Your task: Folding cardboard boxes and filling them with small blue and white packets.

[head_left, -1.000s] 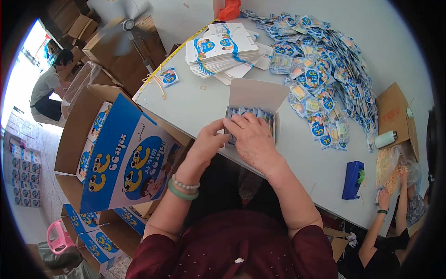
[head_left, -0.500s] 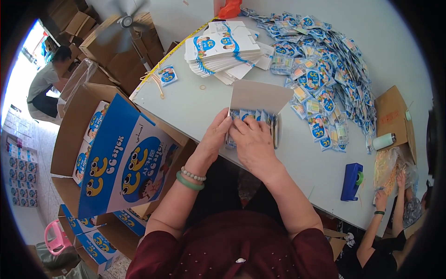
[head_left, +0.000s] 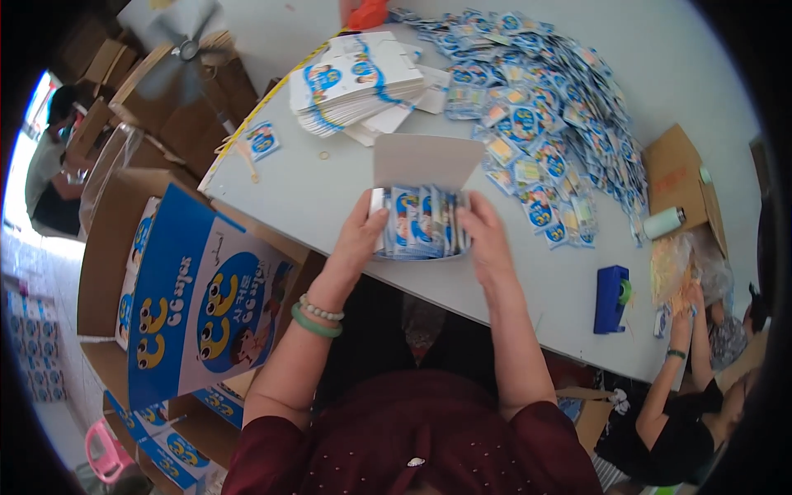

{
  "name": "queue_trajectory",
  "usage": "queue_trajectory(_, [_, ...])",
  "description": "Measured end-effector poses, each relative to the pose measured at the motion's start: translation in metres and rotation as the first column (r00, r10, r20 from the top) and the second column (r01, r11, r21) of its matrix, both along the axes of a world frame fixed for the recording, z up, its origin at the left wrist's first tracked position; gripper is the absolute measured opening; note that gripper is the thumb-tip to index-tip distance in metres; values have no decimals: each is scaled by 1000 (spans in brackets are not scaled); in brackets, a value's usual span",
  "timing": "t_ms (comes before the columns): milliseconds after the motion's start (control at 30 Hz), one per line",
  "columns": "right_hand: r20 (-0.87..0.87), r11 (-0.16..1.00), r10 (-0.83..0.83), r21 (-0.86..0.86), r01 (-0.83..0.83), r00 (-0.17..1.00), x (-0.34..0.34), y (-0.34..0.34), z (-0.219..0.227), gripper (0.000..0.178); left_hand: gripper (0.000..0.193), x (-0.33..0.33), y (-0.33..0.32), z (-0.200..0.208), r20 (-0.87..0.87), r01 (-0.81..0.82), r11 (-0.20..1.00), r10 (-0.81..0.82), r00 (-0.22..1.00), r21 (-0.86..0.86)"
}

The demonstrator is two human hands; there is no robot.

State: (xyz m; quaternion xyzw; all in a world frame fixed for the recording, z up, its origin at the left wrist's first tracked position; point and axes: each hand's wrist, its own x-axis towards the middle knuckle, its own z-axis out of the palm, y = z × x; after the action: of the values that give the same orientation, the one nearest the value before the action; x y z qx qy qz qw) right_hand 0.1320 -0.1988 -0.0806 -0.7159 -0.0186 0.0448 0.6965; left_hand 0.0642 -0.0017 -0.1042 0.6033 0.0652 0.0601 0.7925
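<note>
A small white carton point(head_left: 429, 157) sits at the near edge of the table with its lid standing up at the back. Inside it, several blue-and-white snack packets point(head_left: 417, 219) stand in a tight row. My left hand point(head_left: 361, 233) grips the carton's left wall, thumb over the rim. On the opposite side my right hand point(head_left: 488, 235) clasps the right wall, its thumb by the end packets. Both palms press the carton between them; the fingers behind the walls are partly hidden.
Flat white cartons point(head_left: 359, 87) lie stacked beyond. A large heap of packets point(head_left: 553, 124) spreads to the far right. A blue tape dispenser point(head_left: 610, 301) and green bottle point(head_left: 662, 223) stand rightward, near a co-worker's hands point(head_left: 685, 299). An open shipping box point(head_left: 202, 297) stands left.
My right hand has drawn back from on top of the packets to the carton's right side. The packet row now shows. The whole view has shifted slightly.
</note>
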Motion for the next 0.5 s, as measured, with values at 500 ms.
queue_trajectory(500, [-100,909,414,91,-406,905,38,0,-24,55,48,23,14,1,-83,36,953,-64,994,-300])
